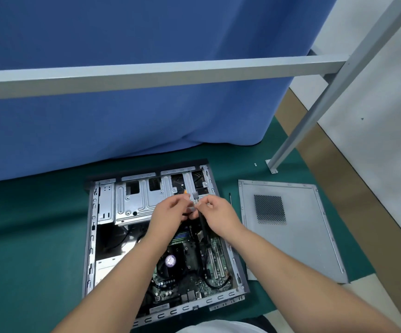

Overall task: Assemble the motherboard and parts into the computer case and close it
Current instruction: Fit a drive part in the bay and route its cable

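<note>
Both bare forearms reached forward from the bottom of the view over the open black-and-silver metal computer case (91, 236), which lay flat on the dark green mat (26, 236); inside it sat the green motherboard (189, 282) with its round black cooler fan bearing a purple label (170, 260), filling the near right part of the case; the silver metal drive cage (132, 200) occupied the far part. The left hand (168, 212) and the right hand (216, 213) met above the near edge of that cage, fingertips almost touching; both were curled closed in a pinch around a small grey cable connector (194, 197) whose end stood up between them; a black cable (203, 227) dropped from the right hand toward the board; exactly which fingers gripped which part could not be told. Right of the case, apart from it, lay the grey metal side panel with a perforated vent square (290, 236); a thin dark screwdriver (230, 200) rested between case and panel. Beyond hung a blue fabric curtain (122, 116) behind a grey metal frame bar (146, 75).
</note>
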